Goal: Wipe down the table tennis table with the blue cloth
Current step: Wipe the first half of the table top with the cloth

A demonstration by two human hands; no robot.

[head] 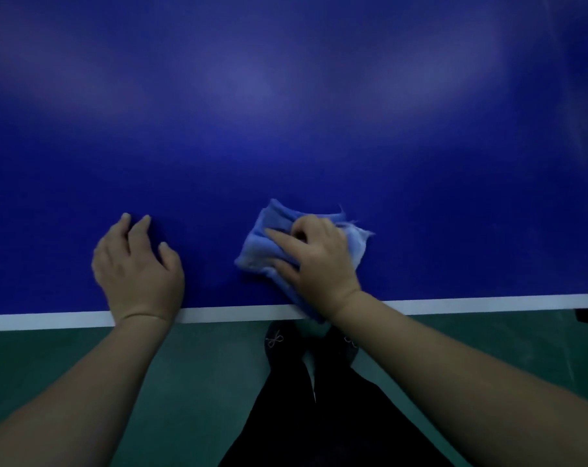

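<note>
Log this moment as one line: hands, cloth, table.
left hand: flat on table near white edge | right hand: pressing blue cloth on table | cloth: bunched, by near edge

L hand (138,264) flat, fingers spread; R hand (316,261) curled, gripping.

**Smooth board, fuzzy cloth**

Deep blue tabletop (286,129): smooth, hard-looking, with a soft sheen that throws back hazy pale patches of light. Painted white edge line (67,320) along the near border, flat and even. Blue cloth (269,244): soft, thick, terry-like fabric, matt, bunched in folds, frayed with loose threads at its far corner. Green floor (84,358) below: smooth, dull, faintly scuffed. Dark trousers (319,433): matt fabric. Dark shoes (275,342): finish too dim to tell.
</note>
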